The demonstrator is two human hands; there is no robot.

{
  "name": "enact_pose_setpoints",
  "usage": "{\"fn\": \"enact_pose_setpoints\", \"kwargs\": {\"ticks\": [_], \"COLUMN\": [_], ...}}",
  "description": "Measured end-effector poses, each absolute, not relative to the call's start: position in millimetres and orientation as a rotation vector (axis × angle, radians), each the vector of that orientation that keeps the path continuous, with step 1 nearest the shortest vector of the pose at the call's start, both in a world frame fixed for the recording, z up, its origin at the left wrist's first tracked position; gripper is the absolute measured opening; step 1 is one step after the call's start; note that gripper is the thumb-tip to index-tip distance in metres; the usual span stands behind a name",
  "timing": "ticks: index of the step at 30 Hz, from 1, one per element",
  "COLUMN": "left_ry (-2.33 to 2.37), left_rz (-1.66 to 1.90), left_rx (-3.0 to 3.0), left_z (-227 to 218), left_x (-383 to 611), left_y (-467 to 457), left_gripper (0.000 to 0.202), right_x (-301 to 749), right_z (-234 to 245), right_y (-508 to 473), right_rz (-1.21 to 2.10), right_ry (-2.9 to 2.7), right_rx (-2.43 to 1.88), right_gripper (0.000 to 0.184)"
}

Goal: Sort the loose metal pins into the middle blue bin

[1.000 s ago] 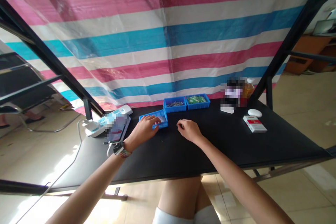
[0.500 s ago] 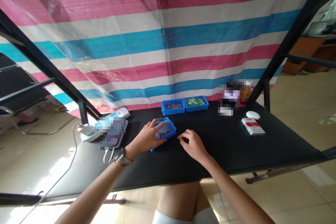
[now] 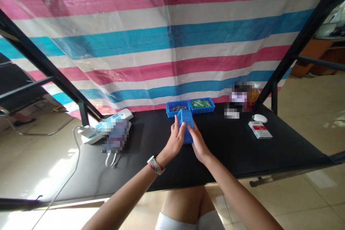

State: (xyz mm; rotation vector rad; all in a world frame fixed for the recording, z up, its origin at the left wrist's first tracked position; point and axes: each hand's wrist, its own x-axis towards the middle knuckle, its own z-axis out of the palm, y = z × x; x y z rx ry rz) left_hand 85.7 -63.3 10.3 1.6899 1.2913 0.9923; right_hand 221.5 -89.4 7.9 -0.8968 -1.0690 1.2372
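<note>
A small blue plastic bin (image 3: 187, 118) is held between my two hands over the black table, tilted so that its outer faces show and its inside is hidden. My left hand (image 3: 174, 141) presses on its left side, thumb and fingers along the wall. On the opposite side my right hand (image 3: 199, 144) grips it, fingers partly hidden behind it. Just beyond stand two more blue bins side by side: a left bin (image 3: 170, 114) with small dark metal pieces like screws, and a right bin (image 3: 207, 110) with green pieces.
On the left of the black table (image 3: 231, 158) lie a white power strip (image 3: 125, 114), a blurred-out object (image 3: 116, 136) and a cable. A red-and-white box (image 3: 260, 130), a white oval object (image 3: 260, 118) and a bottle (image 3: 254, 95) sit at right. A striped sheet (image 3: 121, 46) hangs behind.
The blue bin has moved right and been turned up on the table. My left hand went right with it, and my right hand, formerly beside it, now grips it too.
</note>
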Motion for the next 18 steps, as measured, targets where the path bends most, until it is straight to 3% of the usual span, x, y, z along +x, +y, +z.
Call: {"fn": "enact_pose_setpoints", "kwargs": {"ticks": [9,18], "left_ry": [1.225,1.361], "left_rz": [1.098,1.001], "left_rx": [1.588,1.720], "left_z": [-14,-27], "left_x": [84,59], "left_y": [-81,-97], "left_gripper": [0.080,0.088], "right_x": [270,288], "right_z": [45,86], "right_y": [-41,-13], "right_rz": [1.623,1.535], "right_ry": [-1.302,-1.679], "right_rx": [-0.889,-1.089], "right_gripper": [0.048,0.049]}}
